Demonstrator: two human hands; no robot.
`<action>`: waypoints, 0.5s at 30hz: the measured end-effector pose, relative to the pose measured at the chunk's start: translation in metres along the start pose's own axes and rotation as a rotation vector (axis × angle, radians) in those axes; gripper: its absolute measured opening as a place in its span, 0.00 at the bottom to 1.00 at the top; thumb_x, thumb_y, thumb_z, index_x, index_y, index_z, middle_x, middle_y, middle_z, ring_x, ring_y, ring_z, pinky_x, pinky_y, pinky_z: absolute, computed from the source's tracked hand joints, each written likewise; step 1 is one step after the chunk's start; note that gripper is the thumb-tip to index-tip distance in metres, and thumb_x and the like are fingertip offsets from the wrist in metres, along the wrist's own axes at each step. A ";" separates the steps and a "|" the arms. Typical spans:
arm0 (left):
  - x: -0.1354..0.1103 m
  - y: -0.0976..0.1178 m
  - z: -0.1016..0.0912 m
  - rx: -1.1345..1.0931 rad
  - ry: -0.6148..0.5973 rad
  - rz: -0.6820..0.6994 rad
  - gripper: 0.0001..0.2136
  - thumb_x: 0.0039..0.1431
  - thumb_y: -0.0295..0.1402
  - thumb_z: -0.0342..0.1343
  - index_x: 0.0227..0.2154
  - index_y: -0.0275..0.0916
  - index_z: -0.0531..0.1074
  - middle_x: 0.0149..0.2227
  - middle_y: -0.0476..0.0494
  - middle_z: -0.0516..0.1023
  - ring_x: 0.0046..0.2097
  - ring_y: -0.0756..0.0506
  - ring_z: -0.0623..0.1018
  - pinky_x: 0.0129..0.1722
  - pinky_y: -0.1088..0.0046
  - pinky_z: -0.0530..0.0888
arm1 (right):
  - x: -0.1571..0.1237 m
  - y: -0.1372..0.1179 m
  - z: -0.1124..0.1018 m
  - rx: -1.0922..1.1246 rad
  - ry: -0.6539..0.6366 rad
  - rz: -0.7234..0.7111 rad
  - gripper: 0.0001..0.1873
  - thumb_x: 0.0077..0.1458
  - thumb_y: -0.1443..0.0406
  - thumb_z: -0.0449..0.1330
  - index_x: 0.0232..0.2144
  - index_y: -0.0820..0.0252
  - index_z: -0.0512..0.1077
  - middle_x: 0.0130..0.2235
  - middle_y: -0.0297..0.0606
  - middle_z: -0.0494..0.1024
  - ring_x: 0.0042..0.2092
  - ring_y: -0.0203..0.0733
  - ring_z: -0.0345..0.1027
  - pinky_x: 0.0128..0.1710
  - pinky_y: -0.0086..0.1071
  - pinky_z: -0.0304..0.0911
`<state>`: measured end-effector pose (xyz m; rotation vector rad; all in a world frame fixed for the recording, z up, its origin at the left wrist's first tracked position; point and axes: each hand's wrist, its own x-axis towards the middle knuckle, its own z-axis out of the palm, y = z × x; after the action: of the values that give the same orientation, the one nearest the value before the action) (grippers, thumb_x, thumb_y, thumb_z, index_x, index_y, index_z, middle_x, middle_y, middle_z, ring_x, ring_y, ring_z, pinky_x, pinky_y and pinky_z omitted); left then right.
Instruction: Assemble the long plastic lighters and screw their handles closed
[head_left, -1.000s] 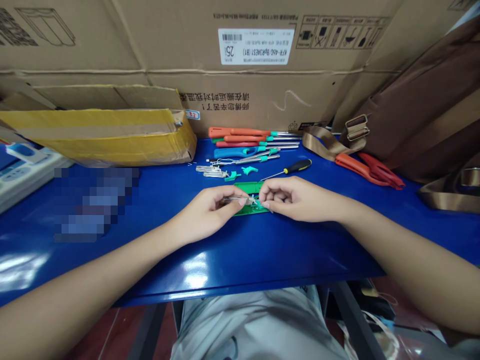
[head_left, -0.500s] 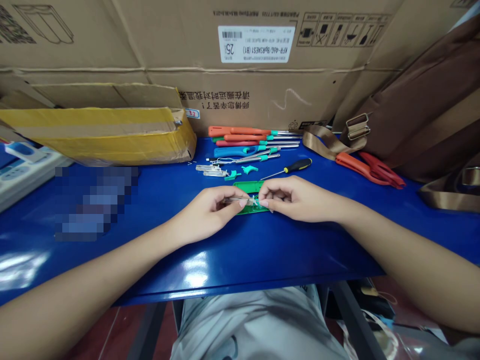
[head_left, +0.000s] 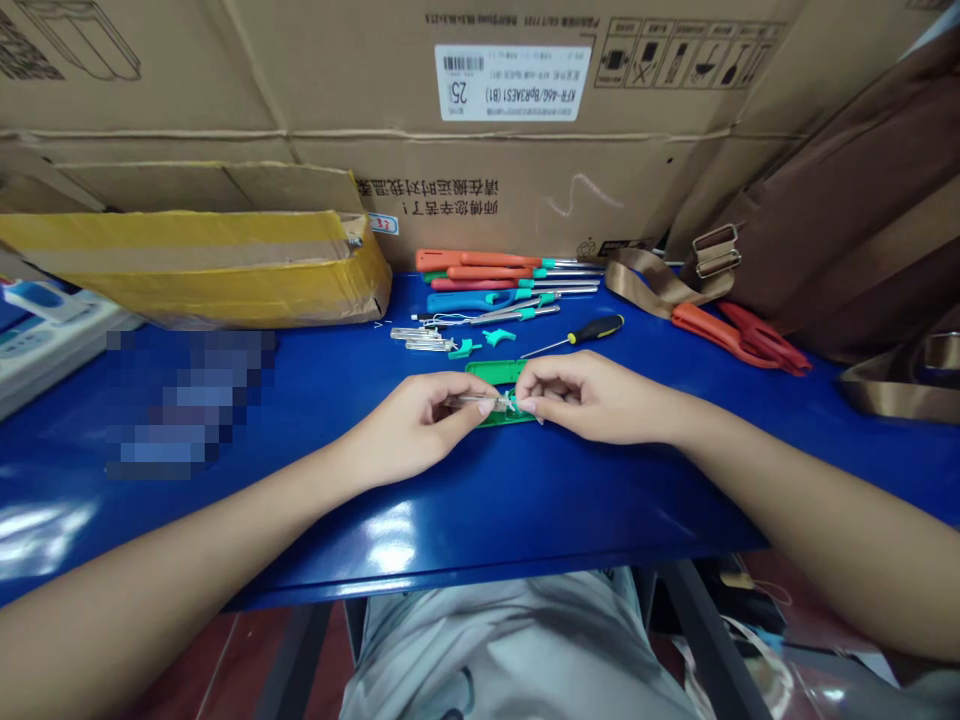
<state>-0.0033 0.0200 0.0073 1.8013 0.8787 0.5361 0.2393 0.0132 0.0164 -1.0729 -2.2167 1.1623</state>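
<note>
My left hand (head_left: 420,425) is closed in a pinch on a clear lighter fuel tank (head_left: 501,404), which points toward my right hand. At the tank's tip the fingers of my right hand (head_left: 592,400) are pressed together. What they grip is too small and hidden to name; a bit of white wire and teal plastic shows beside them. Beneath both hands lies one green lighter handle half (head_left: 495,419), partly covered. A second green handle half (head_left: 491,372) rests just behind it, its right end near my right fingers.
Behind the hands lie teal triggers (head_left: 498,338), clear tanks (head_left: 424,340), a black-yellow screwdriver (head_left: 596,330) and several lighters with metal tubes (head_left: 495,272). Red handle pieces (head_left: 739,340) sit right, by a brown bag (head_left: 847,220). A yellow-taped carton (head_left: 262,270) stands left on the blue table (head_left: 480,520).
Both hands stay in nearly the same place with the same pinch. The view shifts very slightly; nothing else visibly moves.
</note>
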 end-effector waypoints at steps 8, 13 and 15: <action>0.000 -0.002 0.000 0.000 0.003 -0.005 0.17 0.65 0.44 0.56 0.42 0.34 0.79 0.39 0.41 0.81 0.39 0.45 0.75 0.37 0.71 0.69 | 0.000 0.002 0.000 0.010 -0.006 -0.010 0.07 0.64 0.64 0.58 0.36 0.62 0.72 0.29 0.30 0.72 0.29 0.32 0.61 0.29 0.26 0.59; 0.000 0.000 0.001 0.003 0.003 -0.027 0.18 0.64 0.45 0.56 0.43 0.34 0.79 0.40 0.40 0.81 0.39 0.45 0.76 0.37 0.71 0.70 | 0.001 0.002 0.001 0.007 -0.013 -0.010 0.07 0.64 0.64 0.58 0.36 0.62 0.72 0.29 0.31 0.72 0.29 0.32 0.62 0.30 0.26 0.59; 0.000 0.001 0.001 0.004 0.003 -0.036 0.18 0.64 0.45 0.56 0.43 0.34 0.79 0.40 0.40 0.81 0.39 0.45 0.76 0.37 0.71 0.70 | 0.001 0.002 0.001 0.014 -0.015 -0.012 0.07 0.64 0.64 0.58 0.36 0.62 0.72 0.29 0.31 0.72 0.29 0.32 0.62 0.29 0.26 0.59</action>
<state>-0.0022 0.0187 0.0078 1.7851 0.9136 0.5146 0.2394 0.0141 0.0141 -1.0473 -2.2197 1.1826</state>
